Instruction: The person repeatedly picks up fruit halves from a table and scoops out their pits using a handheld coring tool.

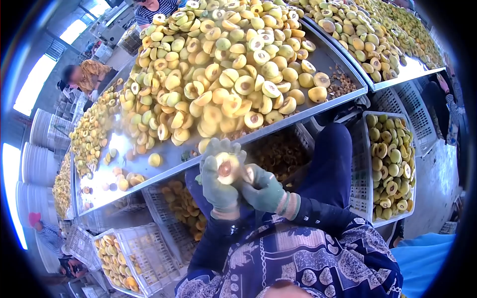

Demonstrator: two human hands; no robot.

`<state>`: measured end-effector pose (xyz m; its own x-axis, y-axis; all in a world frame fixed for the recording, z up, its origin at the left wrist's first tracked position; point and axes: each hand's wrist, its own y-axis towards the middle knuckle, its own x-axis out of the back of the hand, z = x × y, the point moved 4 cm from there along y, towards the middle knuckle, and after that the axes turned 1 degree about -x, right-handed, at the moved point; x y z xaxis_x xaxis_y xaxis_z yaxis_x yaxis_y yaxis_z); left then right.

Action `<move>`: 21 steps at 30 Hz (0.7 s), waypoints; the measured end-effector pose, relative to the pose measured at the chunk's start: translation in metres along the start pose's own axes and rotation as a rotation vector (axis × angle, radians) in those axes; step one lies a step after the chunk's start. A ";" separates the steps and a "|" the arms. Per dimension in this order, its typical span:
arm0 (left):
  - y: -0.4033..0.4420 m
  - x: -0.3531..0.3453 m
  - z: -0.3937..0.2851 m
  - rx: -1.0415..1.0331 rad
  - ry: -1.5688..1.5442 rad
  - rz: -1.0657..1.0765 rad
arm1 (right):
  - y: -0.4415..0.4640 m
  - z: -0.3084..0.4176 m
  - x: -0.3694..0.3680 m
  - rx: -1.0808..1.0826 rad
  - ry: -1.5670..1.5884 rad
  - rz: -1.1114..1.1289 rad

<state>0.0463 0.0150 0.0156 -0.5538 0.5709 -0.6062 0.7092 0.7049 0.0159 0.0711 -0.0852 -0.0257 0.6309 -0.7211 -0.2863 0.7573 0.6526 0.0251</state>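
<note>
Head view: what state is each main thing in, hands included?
Left hand: gloved, gripping a fruit half
Fruit half: cut face showing, brown centre
Right hand: gloved, fingers curled; what it holds is unclear
Table: heaped with fruit, bare metal along part of the near side
Fruit pile: loose, many pieces cut open
Right crate: filled with fruit
Lower-left crate: holding fruit

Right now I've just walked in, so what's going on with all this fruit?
At a table heaped with halved yellow fruit, someone's gloved left hand holds a fruit half, its brown centre showing. The gloved right hand is close beside it, with something small at the fingers that I can't make out. A full crate stands off to the right.
</note>
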 end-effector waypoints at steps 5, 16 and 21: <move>0.001 0.006 -0.003 -0.066 0.008 0.101 | 0.006 0.036 0.018 -0.093 0.115 -0.083; 0.003 0.031 0.010 -0.007 0.334 0.257 | 0.020 0.035 0.022 0.140 -0.043 0.043; 0.001 0.021 0.007 0.001 0.284 0.233 | 0.026 0.042 0.026 0.333 -0.394 0.029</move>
<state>0.0384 0.0247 -0.0026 -0.4763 0.8103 -0.3414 0.8308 0.5419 0.1269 0.1142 -0.0970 0.0079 0.6198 -0.7784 0.1002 0.7104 0.6107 0.3497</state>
